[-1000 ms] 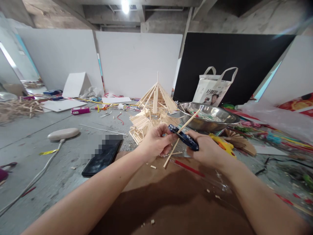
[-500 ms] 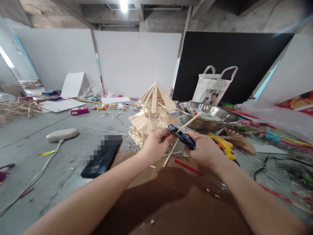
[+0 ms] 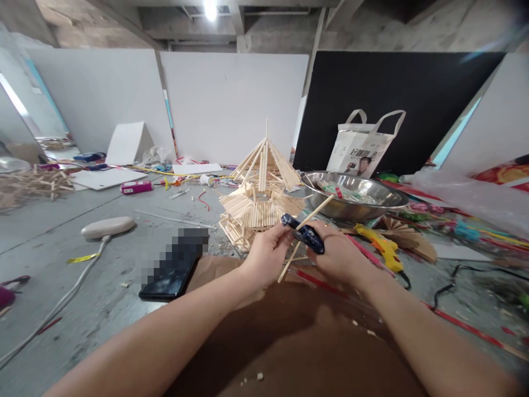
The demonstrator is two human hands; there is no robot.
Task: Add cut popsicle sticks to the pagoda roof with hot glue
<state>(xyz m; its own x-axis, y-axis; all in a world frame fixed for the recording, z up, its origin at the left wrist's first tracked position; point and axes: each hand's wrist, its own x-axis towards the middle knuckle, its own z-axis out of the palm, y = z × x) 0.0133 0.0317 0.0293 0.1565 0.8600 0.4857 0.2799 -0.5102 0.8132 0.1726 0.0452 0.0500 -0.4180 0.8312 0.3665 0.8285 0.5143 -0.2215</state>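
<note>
My right hand (image 3: 336,245) is wrapped round a dark blue hand tool (image 3: 311,237), whose exact kind I cannot make out. A thin wooden stick (image 3: 316,212) slants across the tool, its lower end pointing down toward the brown sheet. My left hand (image 3: 270,251) is closed, fingers pinched at the stick beside the tool's far end; the contact is partly hidden. Just beyond both hands stands a model pavilion (image 3: 264,207) of wooden sticks, with a pointed roof and several fanned lower eaves.
A brown sheet (image 3: 289,336) lies before me with small wood scraps. Left are a black phone (image 3: 169,278) and a white power strip (image 3: 108,226). Right are a steel basin (image 3: 359,205), a yellow glue gun (image 3: 382,248) and a black cord (image 3: 444,289). A white bag (image 3: 359,146) stands behind.
My hands, with the tool and stick, have shifted slightly left and closer together. The view has turned a little, and more of the glue gun shows.
</note>
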